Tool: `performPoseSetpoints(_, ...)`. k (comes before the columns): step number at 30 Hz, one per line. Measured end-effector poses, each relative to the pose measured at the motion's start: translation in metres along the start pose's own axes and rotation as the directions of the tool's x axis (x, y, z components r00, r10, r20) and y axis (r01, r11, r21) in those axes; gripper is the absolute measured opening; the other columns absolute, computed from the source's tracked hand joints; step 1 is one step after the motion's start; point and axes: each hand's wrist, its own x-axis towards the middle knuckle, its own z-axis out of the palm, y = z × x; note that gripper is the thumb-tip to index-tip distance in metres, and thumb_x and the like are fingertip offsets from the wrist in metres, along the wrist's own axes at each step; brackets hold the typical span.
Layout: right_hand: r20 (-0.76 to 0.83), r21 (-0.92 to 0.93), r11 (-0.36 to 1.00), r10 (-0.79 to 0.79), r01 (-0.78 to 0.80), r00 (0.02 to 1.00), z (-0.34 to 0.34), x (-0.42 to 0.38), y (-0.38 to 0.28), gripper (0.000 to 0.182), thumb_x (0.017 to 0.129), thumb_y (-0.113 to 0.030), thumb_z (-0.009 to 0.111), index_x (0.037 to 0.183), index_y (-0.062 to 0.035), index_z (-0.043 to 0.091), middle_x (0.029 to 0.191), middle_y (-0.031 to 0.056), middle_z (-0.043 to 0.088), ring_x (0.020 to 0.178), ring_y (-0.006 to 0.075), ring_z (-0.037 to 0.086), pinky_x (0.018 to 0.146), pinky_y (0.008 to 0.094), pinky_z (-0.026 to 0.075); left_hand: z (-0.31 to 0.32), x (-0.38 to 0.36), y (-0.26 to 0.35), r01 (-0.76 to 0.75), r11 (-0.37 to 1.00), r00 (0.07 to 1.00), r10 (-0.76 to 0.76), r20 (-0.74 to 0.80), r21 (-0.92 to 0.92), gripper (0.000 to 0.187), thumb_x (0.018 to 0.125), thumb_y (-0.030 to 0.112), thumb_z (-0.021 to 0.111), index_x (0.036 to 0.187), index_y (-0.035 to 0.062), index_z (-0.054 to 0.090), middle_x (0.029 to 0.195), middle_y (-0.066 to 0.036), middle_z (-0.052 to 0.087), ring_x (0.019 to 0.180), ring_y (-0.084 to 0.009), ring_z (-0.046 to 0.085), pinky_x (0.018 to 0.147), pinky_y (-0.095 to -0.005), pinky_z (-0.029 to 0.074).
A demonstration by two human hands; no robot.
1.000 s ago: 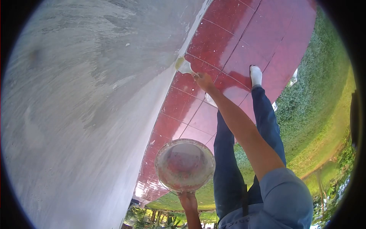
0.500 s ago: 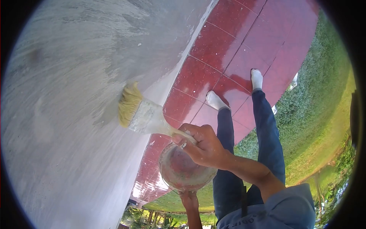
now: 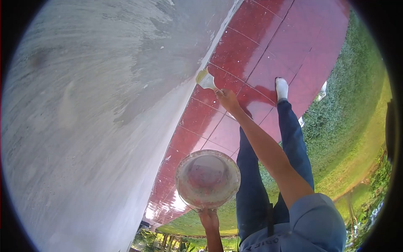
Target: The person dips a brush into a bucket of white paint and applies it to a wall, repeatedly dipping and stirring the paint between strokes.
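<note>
My right hand [image 3: 227, 100] is closed round the handle of a wide paintbrush [image 3: 207, 80] with yellowish bristles and a whitish, paint-smeared body. The bristles are at the foot of the grey wall [image 3: 84, 105], along its pale lower edge by the tiles. Closer to my body, my left hand [image 3: 209, 219] grips the near rim of a bucket [image 3: 180, 176]. Its mouth faces up, its rim is smeared, and what lies inside looks pale and reddish. A thin wire handle hangs at the bucket's left side.
Shiny red floor tiles [image 3: 235, 50] with pale specks run along the wall. My white-socked foot [image 3: 281, 89] stands on them; the other is mostly hidden behind my right arm. Grass [image 3: 331, 122] borders the tiles on the right, and plants grow at the bottom edge.
My right hand has carried the paintbrush away from my body, from in front of the wall's face to its lower edge. The bucket, partly covered before, now shows fully.
</note>
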Motion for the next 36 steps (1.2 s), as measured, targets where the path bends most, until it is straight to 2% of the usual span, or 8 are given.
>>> performPoseSetpoints(5,-0.033,-0.093,0.995,-0.037,0.033,0.999,0.022,-0.065,-0.102,0.046,0.097,-0.038,0.053,0.081,0.0031,0.064,0.065,0.0218,0.062,0.062,0.0387,0.062,0.058,0.0442,0.047,-0.006,-0.003,-0.003,-0.003,1.000,1.000,0.003,-0.019,-0.003,0.059,0.096,0.003,0.053,0.149,0.0178,0.032,0.150,-0.010,0.039,0.133,-0.0327,0.043,0.105,-0.0601,0.039)
performPoseSetpoints(7,0.079,0.061,0.996,-0.069,0.065,0.994,0.009,-0.121,-0.137,0.043,0.098,-0.037,0.054,0.082,0.0023,0.063,0.062,0.0194,0.060,0.056,0.0337,0.061,0.057,0.0438,0.046,-0.005,-0.004,-0.003,0.001,1.000,1.000,-0.001,-0.015,0.015,0.060,0.096,0.003,0.053,0.149,0.0175,0.031,0.150,-0.011,0.039,0.132,-0.0326,0.043,0.105,-0.0598,0.039)
performPoseSetpoints(9,0.192,0.308,0.951,-0.076,0.013,0.978,-0.002,-0.179,-0.168,0.036,0.099,-0.032,0.058,0.081,-0.0021,0.063,0.056,0.0070,0.050,0.051,0.0111,0.048,0.048,0.0312,0.037,-0.004,-0.002,-0.003,0.018,1.000,0.999,-0.017,-0.028,0.023,0.060,0.095,0.003,0.053,0.149,0.0175,0.031,0.151,-0.011,0.038,0.133,-0.0328,0.043,0.105,-0.0599,0.038)
performPoseSetpoints(14,0.296,0.470,0.800,-0.541,0.373,0.787,-0.019,-0.223,-0.210,0.037,0.097,-0.038,0.060,0.087,-0.0022,0.064,0.048,0.0042,0.047,0.041,0.0141,0.049,0.046,0.0328,0.039,0.002,-0.004,-0.002,0.049,0.999,0.998,-0.048,-0.049,0.017,0.056,0.096,0.007,0.055,0.147,0.0193,0.033,0.149,-0.007,0.041,0.135,-0.0290,0.042,0.107,-0.0561,0.038)
performPoseSetpoints(17,0.264,0.521,0.756,-0.584,0.396,0.768,0.004,-0.174,-0.183,0.041,0.097,-0.042,0.061,0.089,-0.0028,0.065,0.051,0.0021,0.045,0.046,0.0107,0.046,0.048,0.0336,0.038,0.005,-0.007,0.002,0.022,1.000,1.000,-0.021,-0.018,0.021,0.056,0.097,0.007,0.054,0.148,0.0187,0.033,0.150,-0.008,0.040,0.135,-0.0288,0.042,0.108,-0.0562,0.038)
performPoseSetpoints(25,0.200,0.280,0.948,0.098,-0.153,0.975,0.071,-0.003,0.054,0.043,0.100,-0.039,0.058,0.080,-0.0015,0.066,0.064,0.0002,0.055,0.061,0.0129,0.052,0.057,0.0322,0.041,-0.009,-0.005,-0.006,0.021,0.999,1.000,-0.022,0.012,0.049,0.058,0.099,0.010,0.053,0.151,0.0197,0.029,0.154,-0.009,0.035,0.138,-0.0302,0.039,0.110,-0.0574,0.037)
performPoseSetpoints(30,0.125,-0.255,0.967,0.028,0.005,0.992,0.047,0.004,-0.016,0.044,0.095,-0.042,0.057,0.082,-0.0027,0.072,0.068,0.0204,0.066,0.069,0.0353,0.068,0.063,0.0450,0.049,-0.008,-0.010,-0.011,0.042,0.997,0.999,-0.040,-0.035,0.060,0.060,0.099,0.011,0.053,0.152,0.0201,0.028,0.156,-0.009,0.033,0.139,-0.0313,0.037,0.113,-0.0580,0.033)
performPoseSetpoints(36,0.169,0.011,0.995,-0.101,0.100,0.980,0.007,-0.138,-0.148,0.048,0.099,-0.037,0.052,0.071,0.0002,0.061,0.058,0.0198,0.056,0.054,0.0363,0.058,0.055,0.0476,0.043,-0.009,-0.006,-0.018,0.098,0.995,0.994,-0.098,-0.041,-0.006,0.061,0.098,0.010,0.053,0.152,0.0204,0.027,0.157,-0.009,0.031,0.141,-0.0316,0.035,0.115,-0.0584,0.030)
